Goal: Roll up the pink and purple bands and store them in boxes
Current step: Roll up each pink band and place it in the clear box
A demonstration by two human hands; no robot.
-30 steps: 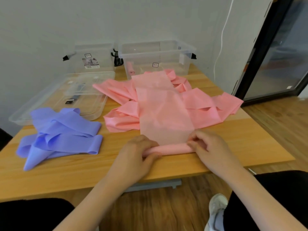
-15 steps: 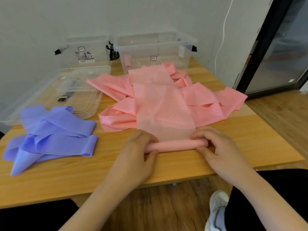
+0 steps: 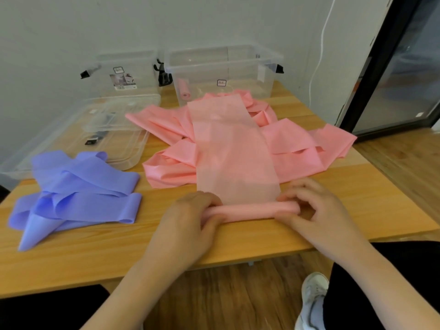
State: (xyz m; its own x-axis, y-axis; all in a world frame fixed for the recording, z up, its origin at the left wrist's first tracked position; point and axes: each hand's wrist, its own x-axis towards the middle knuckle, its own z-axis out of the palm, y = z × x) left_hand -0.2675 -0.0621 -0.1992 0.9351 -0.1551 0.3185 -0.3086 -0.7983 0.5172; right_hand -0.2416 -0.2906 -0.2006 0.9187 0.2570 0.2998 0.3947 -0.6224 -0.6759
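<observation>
A long pink band (image 3: 234,151) lies flat down the middle of the wooden table (image 3: 95,253), its near end wound into a pink roll (image 3: 247,211). My left hand (image 3: 188,222) grips the roll's left end, fingers curled over it. My right hand (image 3: 312,210) pinches the right end between thumb and fingers. More loose pink bands (image 3: 309,151) are heaped beneath and beside it. Purple bands (image 3: 78,194) lie crumpled at the left. A clear box (image 3: 252,67) at the back holds one rolled pink band (image 3: 184,89). A second clear box (image 3: 128,70) stands left of it.
A clear lid (image 3: 100,132) with small dark clips lies at the back left. A white cable (image 3: 319,55) hangs on the wall at the right, beside a dark door frame (image 3: 381,67). My shoe (image 3: 312,301) shows below the table's front edge.
The roll has turned forward along the band and grown a little thicker. Both hands moved slightly away from me with it.
</observation>
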